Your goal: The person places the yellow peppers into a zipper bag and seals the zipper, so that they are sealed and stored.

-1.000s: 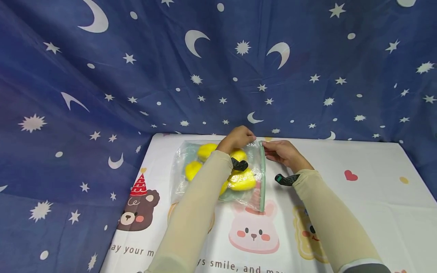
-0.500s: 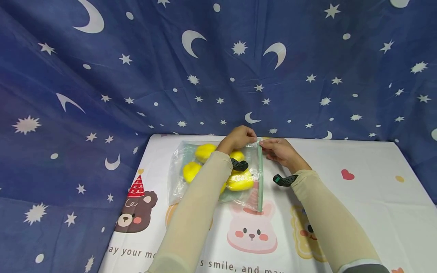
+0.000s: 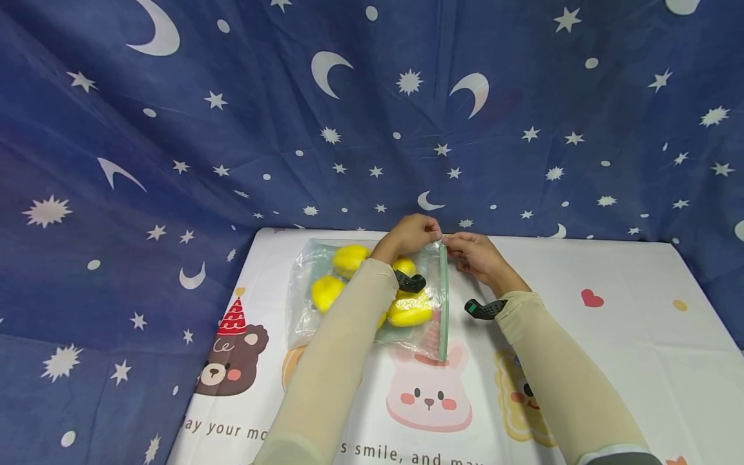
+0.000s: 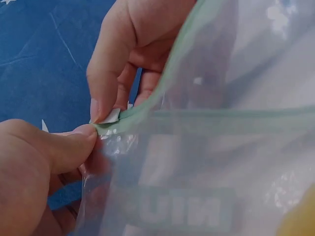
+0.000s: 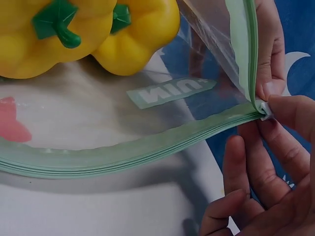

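A clear zip bag [image 3: 302, 316] with a green zip strip [image 3: 444, 310] lies flat on the table, its mouth facing right. Several yellow bell peppers [image 5: 138, 42] with green stems are inside. At the far corner of the mouth, my left hand [image 3: 411, 234] pinches the film at the end of the strip. My right hand [image 3: 479, 258] pinches the small white slider [image 5: 266, 110] between thumb and fingers at that same corner. Both sets of fingertips nearly meet there. In the right wrist view the two sides of the mouth gape apart from the slider. My left forearm hides part of the peppers.
The white tablecloth [image 3: 639, 361] carries printed animals and lettering. A dark blue curtain [image 3: 372, 116] with moons and stars hangs right behind the table's far edge and along the left. Each wrist wears a black band mount.
My left hand has edged slightly right, closer to the right hand, at the bag's far corner. The bag and peppers lie as before; the head view has shifted a little.
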A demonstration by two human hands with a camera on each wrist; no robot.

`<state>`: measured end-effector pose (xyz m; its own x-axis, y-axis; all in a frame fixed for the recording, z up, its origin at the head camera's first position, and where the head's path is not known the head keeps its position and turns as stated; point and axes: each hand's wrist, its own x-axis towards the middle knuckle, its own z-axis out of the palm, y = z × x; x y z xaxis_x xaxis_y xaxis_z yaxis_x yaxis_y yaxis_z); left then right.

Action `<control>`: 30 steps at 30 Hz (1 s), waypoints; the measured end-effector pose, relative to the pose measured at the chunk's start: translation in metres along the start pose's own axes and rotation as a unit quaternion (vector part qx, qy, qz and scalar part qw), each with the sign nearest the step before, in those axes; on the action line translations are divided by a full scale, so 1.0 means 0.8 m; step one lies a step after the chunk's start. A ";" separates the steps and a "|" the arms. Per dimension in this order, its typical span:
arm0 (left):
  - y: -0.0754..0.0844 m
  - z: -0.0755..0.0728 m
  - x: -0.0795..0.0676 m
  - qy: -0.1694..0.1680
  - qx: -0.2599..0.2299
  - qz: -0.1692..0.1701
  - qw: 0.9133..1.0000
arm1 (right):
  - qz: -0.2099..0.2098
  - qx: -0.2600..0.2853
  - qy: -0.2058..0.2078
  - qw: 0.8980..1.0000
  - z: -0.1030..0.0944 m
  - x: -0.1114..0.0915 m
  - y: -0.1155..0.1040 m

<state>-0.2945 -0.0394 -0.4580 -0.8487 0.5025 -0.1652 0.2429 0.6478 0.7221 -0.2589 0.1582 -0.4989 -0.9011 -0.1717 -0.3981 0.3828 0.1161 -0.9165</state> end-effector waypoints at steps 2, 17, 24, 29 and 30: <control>0.003 0.000 0.000 0.001 0.010 0.008 1.000 | -0.005 0.000 -0.001 1.000 0.000 -0.001 -0.001; 0.007 0.005 0.008 0.013 0.055 0.016 0.998 | -0.015 -0.006 -0.015 1.000 0.005 -0.013 -0.005; 0.008 0.004 0.007 0.023 0.038 0.007 0.999 | -0.013 -0.007 -0.025 1.000 0.007 -0.017 -0.003; 0.009 0.004 0.005 0.030 0.029 0.007 0.999 | -0.008 -0.013 -0.033 0.999 0.007 -0.020 0.000; 0.009 0.004 0.005 0.031 0.029 0.007 0.999 | -0.006 -0.013 -0.035 0.999 0.007 -0.021 0.000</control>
<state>-0.2947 -0.0312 -0.4558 -0.8717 0.4769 -0.1128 0.2804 0.6742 0.6832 -0.2426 0.1553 -0.4928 -0.8892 -0.2404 -0.3893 0.3653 0.1395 -0.9204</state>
